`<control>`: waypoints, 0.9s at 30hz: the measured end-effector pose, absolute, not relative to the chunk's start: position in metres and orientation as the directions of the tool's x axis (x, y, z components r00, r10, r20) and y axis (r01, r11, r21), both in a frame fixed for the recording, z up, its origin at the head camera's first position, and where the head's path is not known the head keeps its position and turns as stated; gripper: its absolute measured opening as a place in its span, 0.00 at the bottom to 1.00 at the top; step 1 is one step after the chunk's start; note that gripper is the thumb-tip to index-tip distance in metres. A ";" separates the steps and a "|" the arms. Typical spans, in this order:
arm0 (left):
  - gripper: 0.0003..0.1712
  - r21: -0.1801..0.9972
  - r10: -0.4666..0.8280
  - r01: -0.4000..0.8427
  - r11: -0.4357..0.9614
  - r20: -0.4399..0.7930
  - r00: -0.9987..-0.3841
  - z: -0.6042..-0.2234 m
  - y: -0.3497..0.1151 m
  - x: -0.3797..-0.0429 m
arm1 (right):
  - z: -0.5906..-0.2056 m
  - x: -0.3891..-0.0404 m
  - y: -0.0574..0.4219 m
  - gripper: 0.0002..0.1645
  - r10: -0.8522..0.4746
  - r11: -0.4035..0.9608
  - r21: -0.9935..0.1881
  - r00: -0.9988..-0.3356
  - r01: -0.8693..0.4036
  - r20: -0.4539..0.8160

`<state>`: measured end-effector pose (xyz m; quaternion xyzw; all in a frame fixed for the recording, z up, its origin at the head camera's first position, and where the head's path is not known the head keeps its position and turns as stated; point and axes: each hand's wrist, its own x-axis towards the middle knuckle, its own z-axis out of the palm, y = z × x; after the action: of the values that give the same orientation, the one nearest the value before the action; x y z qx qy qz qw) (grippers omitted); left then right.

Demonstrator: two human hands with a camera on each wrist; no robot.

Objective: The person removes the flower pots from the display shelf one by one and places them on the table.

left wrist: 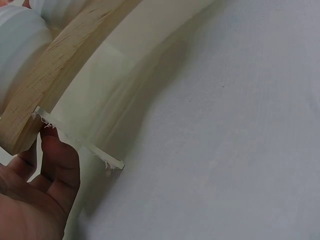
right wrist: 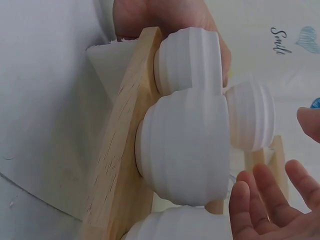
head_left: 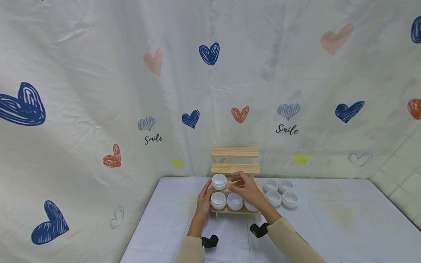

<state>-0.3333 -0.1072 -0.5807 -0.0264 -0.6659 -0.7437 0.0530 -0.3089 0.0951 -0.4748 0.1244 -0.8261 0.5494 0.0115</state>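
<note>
A tiered wooden display rack (head_left: 235, 168) with clear supports stands against the back curtain. On its lowest shelf sits a row of white ribbed bowls (head_left: 218, 200); another white bowl (head_left: 219, 181) is at the left of the shelf above. My left hand (head_left: 204, 199) grips the rack's left end, and in the left wrist view its curled fingers (left wrist: 60, 160) meet the wood beside a clear support. My right hand (head_left: 245, 188) hovers over the rack, right of the upper bowl. Its fingers (right wrist: 272, 195) are loosely bent and hold nothing in the right wrist view. It partly hides the lowest shelf's right bowl.
Several more white bowls (head_left: 273, 197) stand grouped on the table just right of the rack. A white cloth (head_left: 332, 219) covers the table. The curtain (head_left: 256, 84) printed with hearts hangs close behind the rack.
</note>
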 end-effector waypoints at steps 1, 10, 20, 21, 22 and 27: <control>0.29 0.988 -0.041 0.115 -0.106 0.111 -0.993 -0.581 -0.107 -0.333 | -0.475 -0.310 0.094 0.30 -0.192 0.364 -0.906 -0.969 -0.216 0.154; 0.29 0.985 -0.037 0.129 -0.118 0.126 -0.991 -0.579 -0.105 -0.332 | -0.481 -0.320 0.087 0.31 -0.252 0.333 -0.908 -0.952 -0.255 0.175; 0.29 0.987 -0.030 0.119 -0.108 0.116 -0.993 -0.578 -0.107 -0.332 | -0.481 -0.328 0.077 0.30 -0.227 0.371 -0.897 -0.960 -0.239 0.161; 0.29 0.988 -0.032 0.113 -0.105 0.110 -0.993 -0.578 -0.107 -0.332 | -0.481 -0.329 0.076 0.30 -0.228 0.370 -0.897 -0.960 -0.241 0.164; 0.29 0.989 -0.033 0.108 -0.098 0.105 -0.994 -0.579 -0.107 -0.332 | -0.481 -0.329 0.075 0.30 -0.228 0.368 -0.899 -0.960 -0.239 0.162; 0.29 0.991 -0.033 0.098 -0.090 0.096 -0.995 -0.580 -0.107 -0.333 | -0.482 -0.331 0.072 0.30 -0.217 0.370 -0.898 -0.962 -0.237 0.164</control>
<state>-0.3333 -0.1075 -0.5801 -0.0242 -0.6732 -0.7377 0.0445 -0.3315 0.0723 -0.4824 0.1370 -0.8276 0.5442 0.0093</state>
